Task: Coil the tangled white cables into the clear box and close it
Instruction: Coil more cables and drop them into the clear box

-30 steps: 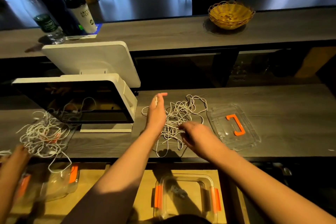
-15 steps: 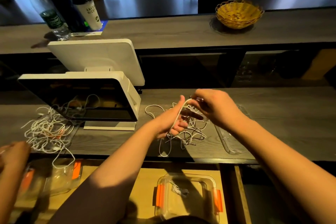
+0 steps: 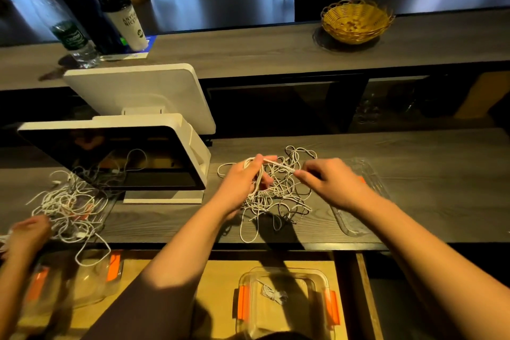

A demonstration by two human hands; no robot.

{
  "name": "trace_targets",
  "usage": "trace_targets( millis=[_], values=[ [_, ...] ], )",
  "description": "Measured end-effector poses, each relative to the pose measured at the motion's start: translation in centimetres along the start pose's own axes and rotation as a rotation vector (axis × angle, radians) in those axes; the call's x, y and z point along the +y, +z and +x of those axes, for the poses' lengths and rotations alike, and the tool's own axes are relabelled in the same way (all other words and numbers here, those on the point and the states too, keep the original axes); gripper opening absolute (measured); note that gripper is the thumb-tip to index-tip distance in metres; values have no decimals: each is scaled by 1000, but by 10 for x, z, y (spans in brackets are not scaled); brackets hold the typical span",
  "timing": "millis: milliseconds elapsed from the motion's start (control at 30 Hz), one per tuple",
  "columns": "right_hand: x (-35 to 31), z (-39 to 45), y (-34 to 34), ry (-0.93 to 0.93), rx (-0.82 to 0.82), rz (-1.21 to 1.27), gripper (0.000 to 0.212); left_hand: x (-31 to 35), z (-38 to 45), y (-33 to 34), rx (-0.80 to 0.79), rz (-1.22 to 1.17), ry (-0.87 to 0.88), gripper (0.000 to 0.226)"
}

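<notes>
A: Where's the tangled heap of thin white cables [image 3: 278,193]?

B: On the dark wood-grain worktop [image 3: 414,163], just right of the white point-of-sale terminal with the black screen [image 3: 124,157]; take that terminal as the landmark. The left hand [image 3: 242,182] has its fingers curled round a few turns of cable; the right hand [image 3: 331,182] pinches one strand and draws it taut between the two hands.

A: How will it handle?

B: Light and limp, I'd judge; no stiffness to hold a loop by itself, and the smooth jacket probably slides; loops will snag on each other, so a hard pull may tighten knots. Best taken at a free end or plug, wound over the fingers, then held by the whole bundle.

A: And the containers?

B: The clear rectangular plastic box with orange side latches [image 3: 284,303] sits on the lower tan shelf, nearer the person than the terminal and to its right; open, with one small coiled white cable [image 3: 273,295] inside. Its clear flat lid [image 3: 358,201] lies on the worktop far right of the terminal, partly under the right hand.

A: Anything left of the terminal?

B: A second white cable pile [image 3: 69,201] in front of it, another person's hand [image 3: 27,232] beside that.
</notes>
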State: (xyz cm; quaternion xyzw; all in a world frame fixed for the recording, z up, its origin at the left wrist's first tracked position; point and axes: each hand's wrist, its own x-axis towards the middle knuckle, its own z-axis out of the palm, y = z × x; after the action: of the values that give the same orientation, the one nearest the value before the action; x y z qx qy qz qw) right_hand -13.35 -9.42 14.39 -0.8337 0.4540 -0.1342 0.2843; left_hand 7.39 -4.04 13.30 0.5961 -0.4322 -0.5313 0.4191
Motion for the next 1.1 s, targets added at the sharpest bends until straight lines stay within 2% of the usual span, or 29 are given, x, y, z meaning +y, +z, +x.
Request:
trace_targets(
  millis=[100, 200, 267, 333, 367, 467, 533, 567, 633, 700, 767, 833, 900, 967, 1033, 1100],
  values=[
    [-6, -8, 23, 16, -108, 120, 21, -4, 2, 15, 46, -401, -48, 40],
    [-16, -12, 44, 35, -194, 159, 23, 1, 8, 29, 92, -883, -106, 41],
    [-21, -14, 54, 44, -241, 122, 25, 4, 14, 32, 229, -958, -96, 40],
    [-26, -17, 59, 55, -286, 44, 27, 2, 20, 30, 360, -827, -43, 38],
    [-28, -19, 59, 49, -300, -3, 28, -1, 22, 28, 408, -685, -6, 36],
    [-34, -25, 56, -69, -279, -69, 22, -10, 26, 23, 425, -26, 64, 35],
    [-37, -25, 45, -162, -192, -44, 11, -14, 26, 22, 307, 295, 27, 41],
    [-36, -21, 39, -199, -126, -45, 11, -15, 25, 23, 220, 338, -13, 47],
    [-28, -11, 28, -250, 19, -94, 15, -12, 17, 26, 18, 285, -147, 61],
    [-18, 0, 18, -244, 121, -134, 18, -10, 9, 28, -224, 117, -310, 67],
    [-11, 7, 7, -175, 203, -121, 31, -6, 4, 25, -482, 28, -330, 64],
    [-3, 11, -2, -88, 261, -89, 47, 0, 3, 18, -593, 72, -271, 55],
    [2, 13, -4, -30, 235, 7, 50, 6, 4, 15, -487, 63, -187, 44],
    [8, 12, 6, 16, 162, 151, 37, 7, 9, 13, -238, -38, -98, 45],
    [12, 12, 21, 56, 75, 206, 27, 6, 15, 13, -33, -250, -45, 44],
    [13, 11, 39, 81, -27, 233, 24, 3, 23, 13, 81, -579, -55, 43]
  ],
)
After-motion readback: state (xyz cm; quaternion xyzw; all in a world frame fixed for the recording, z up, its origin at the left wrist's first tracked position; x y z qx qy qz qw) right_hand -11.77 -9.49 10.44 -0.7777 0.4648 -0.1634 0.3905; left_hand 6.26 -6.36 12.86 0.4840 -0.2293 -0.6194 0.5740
